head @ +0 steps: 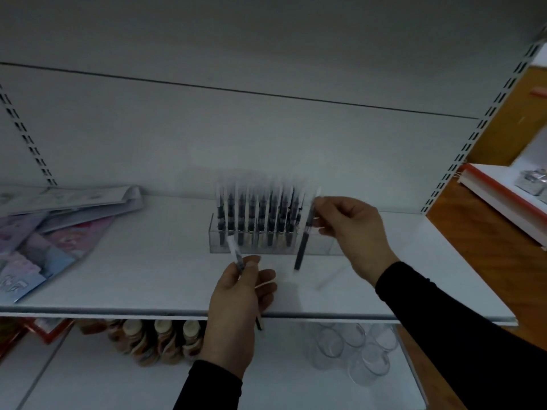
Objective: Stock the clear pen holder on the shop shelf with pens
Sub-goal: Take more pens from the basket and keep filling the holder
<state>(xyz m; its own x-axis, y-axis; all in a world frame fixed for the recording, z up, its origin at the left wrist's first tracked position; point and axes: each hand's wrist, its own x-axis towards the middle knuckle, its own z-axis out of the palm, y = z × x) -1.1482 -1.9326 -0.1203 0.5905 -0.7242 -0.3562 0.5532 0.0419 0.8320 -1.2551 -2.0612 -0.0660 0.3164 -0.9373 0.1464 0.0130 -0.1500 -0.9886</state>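
A clear pen holder stands on the white shelf, with several dark pens upright in its left and middle part. My right hand pinches one dark pen near its top, hanging almost upright just in front of the holder's right part. My left hand is below and in front of the holder's left end. It grips a small bundle of pens, whose tips point up toward the holder. The view is blurred.
Flat packets of stationery lie at the left of the shelf. On the shelf below stand brown bottles and clear glasses. A slotted upright bounds the shelf on the right, with a wooden floor and a red-edged stand beyond.
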